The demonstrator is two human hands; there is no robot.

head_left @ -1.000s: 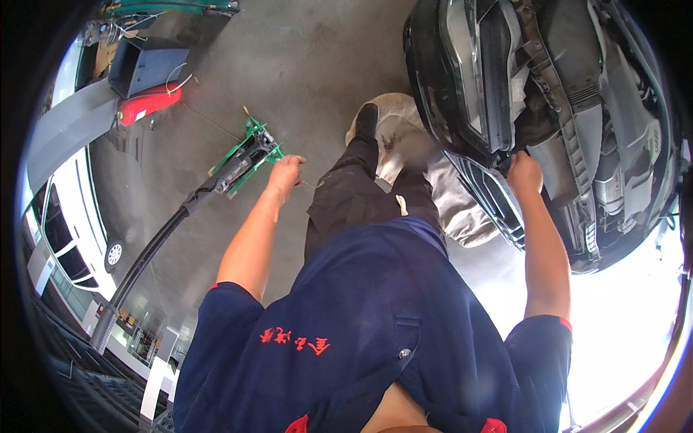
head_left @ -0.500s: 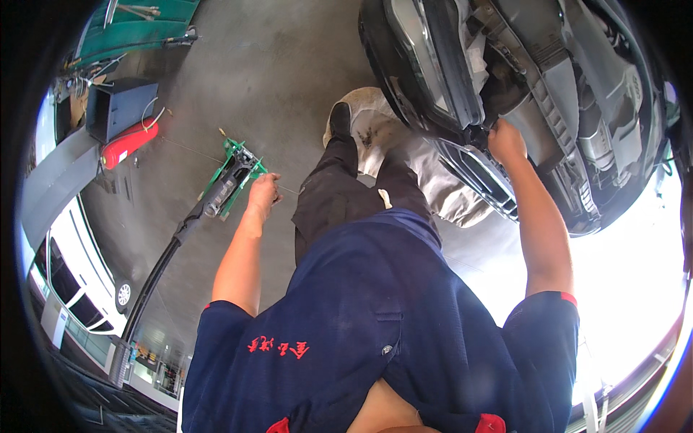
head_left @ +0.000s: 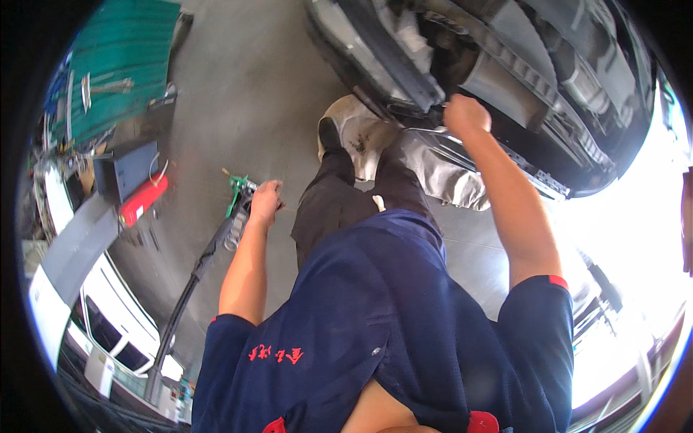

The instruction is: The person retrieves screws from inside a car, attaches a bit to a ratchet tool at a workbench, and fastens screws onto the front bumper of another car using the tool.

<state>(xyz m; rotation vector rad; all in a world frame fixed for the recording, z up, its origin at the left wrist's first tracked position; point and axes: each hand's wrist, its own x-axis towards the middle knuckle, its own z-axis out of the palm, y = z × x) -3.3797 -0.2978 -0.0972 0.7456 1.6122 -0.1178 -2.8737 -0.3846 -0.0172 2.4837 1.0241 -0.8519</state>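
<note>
My right hand (head_left: pixel 468 115) is closed at the near edge of a dark car (head_left: pixel 534 144) with bare inner parts showing. Its fingertips are hidden against a black strip (head_left: pixel 404 76) of the car, and what they grip cannot be made out. My left hand (head_left: pixel 267 200) hangs away from the car with its fingers curled. Whatever may be in it is too small to name. Behind the left hand, lower down on the floor, stands a green floor jack (head_left: pixel 240 189) with a long black handle (head_left: pixel 180 307).
A pale, stained cloth (head_left: pixel 451 175) lies by my feet beneath the car's edge. To the left are a red fire extinguisher (head_left: pixel 144 200), a dark blue box (head_left: pixel 128 169) and a green surface (head_left: pixel 119 79) with tools on it. A white car (head_left: pixel 126 310) stands farther left.
The view has shifted, so the car sits more to the left and the jack lower. My right hand stays at the car's edge. My left hand now overlaps the jack.
</note>
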